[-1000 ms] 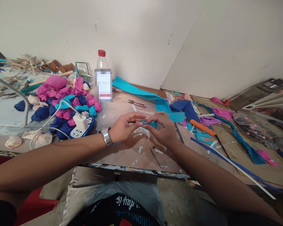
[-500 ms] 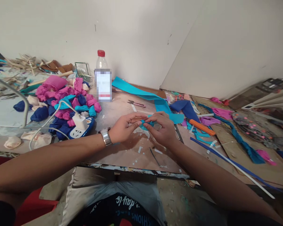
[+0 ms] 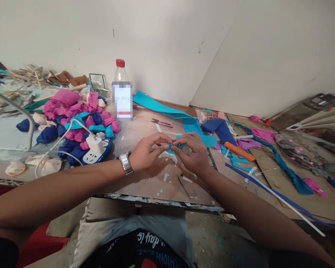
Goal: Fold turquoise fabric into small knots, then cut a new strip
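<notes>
Above the middle of the table, my left hand (image 3: 148, 150) and my right hand (image 3: 192, 152) meet at the fingertips. Both are closed in a pinch on a small gathered piece of turquoise fabric (image 3: 176, 149), most of it covered by my fingers. Behind my right hand, a long turquoise fabric strip (image 3: 162, 107) lies folded along the table toward the wall. A pair of thread snips (image 3: 162, 123) with pinkish handles rests beyond my hands. Under them are white scraps (image 3: 170, 159) and a thin dark stick (image 3: 183, 186).
To the left, a heap of pink, blue and turquoise fabric bundles (image 3: 72, 108) sits beside a power strip (image 3: 91, 157) with a white charger and cable. A red-capped bottle (image 3: 121, 76) stands behind. On the right lie an orange-handled tool (image 3: 239, 151), a dark blue strip (image 3: 219, 128) and a white stick (image 3: 298, 214).
My fingertips have shifted slightly on the turquoise fabric, and less of it shows between them. Both arms keep nearly the same position.
</notes>
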A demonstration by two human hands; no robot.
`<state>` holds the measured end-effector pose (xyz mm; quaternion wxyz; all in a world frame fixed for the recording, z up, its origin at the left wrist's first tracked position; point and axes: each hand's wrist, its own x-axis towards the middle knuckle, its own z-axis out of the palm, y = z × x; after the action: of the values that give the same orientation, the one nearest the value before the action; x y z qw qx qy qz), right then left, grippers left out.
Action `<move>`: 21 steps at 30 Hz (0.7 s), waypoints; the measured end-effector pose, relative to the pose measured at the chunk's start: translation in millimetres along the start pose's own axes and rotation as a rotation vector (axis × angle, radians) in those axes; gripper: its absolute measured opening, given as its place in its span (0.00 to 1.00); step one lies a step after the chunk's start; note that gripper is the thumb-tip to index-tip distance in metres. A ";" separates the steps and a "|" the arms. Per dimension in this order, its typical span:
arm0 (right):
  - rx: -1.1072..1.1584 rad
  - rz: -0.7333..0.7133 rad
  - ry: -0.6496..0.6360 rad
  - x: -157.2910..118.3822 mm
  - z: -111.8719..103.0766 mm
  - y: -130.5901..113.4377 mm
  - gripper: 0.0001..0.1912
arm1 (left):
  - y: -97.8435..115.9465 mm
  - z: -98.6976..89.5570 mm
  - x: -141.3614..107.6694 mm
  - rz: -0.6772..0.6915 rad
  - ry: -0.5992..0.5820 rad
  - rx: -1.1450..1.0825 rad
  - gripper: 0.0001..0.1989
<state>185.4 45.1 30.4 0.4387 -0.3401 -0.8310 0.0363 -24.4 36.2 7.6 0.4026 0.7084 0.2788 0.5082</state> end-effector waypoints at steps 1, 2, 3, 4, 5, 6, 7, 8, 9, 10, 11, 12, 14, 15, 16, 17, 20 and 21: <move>-0.006 0.001 0.000 0.0 -0.2 -0.4 0.05 | 0.3 -0.3 0.2 0.003 0.006 0.025 0.10; -0.010 0.001 0.001 -0.1 -0.4 -0.9 0.05 | 0.7 -0.5 0.4 0.006 0.016 0.052 0.09; -0.013 0.000 0.002 -0.1 -0.6 -1.4 0.06 | 1.2 -0.6 0.6 0.007 0.026 0.074 0.09; -0.014 0.001 0.002 -0.2 -0.7 -1.9 0.06 | 1.8 -0.6 0.8 0.005 0.034 0.090 0.08; -0.014 0.003 0.002 -0.3 -0.9 -2.4 0.06 | 2.5 -0.6 0.9 -0.001 0.039 0.098 0.08; -0.013 0.006 -0.001 -0.4 -1.0 -2.9 0.06 | 3.2 -0.5 1.0 -0.009 0.042 0.101 0.08; -0.014 0.009 -0.005 -0.5 -1.0 -3.2 0.06 | 4.0 -0.4 1.1 -0.019 0.042 0.103 0.08; -0.017 0.009 -0.007 -0.7 -1.0 -3.5 0.06 | 4.8 -0.4 1.2 -0.026 0.042 0.105 0.08; -0.019 0.008 -0.009 -0.8 -0.9 -3.6 0.06 | 5.6 -0.5 1.2 -0.029 0.039 0.108 0.08; -0.022 0.006 -0.011 -0.8 -0.9 -3.6 0.06 | 6.3 -0.7 1.3 -0.028 0.036 0.113 0.08; -0.023 0.005 -0.013 -0.9 -0.8 -3.5 0.06 | 6.9 -0.9 1.4 -0.023 0.031 0.121 0.08; -0.024 0.005 -0.016 -0.9 -0.7 -3.3 0.06 | 7.4 -1.1 1.4 -0.016 0.027 0.131 0.08; -0.025 0.011 -0.020 -1.0 -0.6 -2.7 0.06 | 7.6 -1.6 1.6 -0.004 0.020 0.143 0.08; -0.025 0.018 -0.020 -1.0 -0.5 -2.2 0.06 | 7.4 -1.7 1.6 -0.002 0.020 0.140 0.08; -0.022 0.023 -0.020 -0.9 -0.4 -1.7 0.06 | 6.9 -1.8 1.7 -0.003 0.022 0.131 0.08; -0.017 0.029 -0.022 -0.9 -0.3 -1.1 0.06 | 6.3 -1.8 1.8 -0.009 0.026 0.118 0.08; -0.002 0.034 -0.033 -0.8 0.3 0.5 0.05 | 3.8 -1.5 2.0 -0.044 0.054 0.084 0.08; 0.000 0.034 -0.036 -0.8 0.6 0.9 0.05 | 3.0 -1.3 2.1 -0.057 0.062 0.078 0.09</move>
<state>185.7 45.5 29.2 0.4232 -0.3535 -0.8328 0.0499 -25.0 36.8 11.4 0.3803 0.6993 0.3305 0.5070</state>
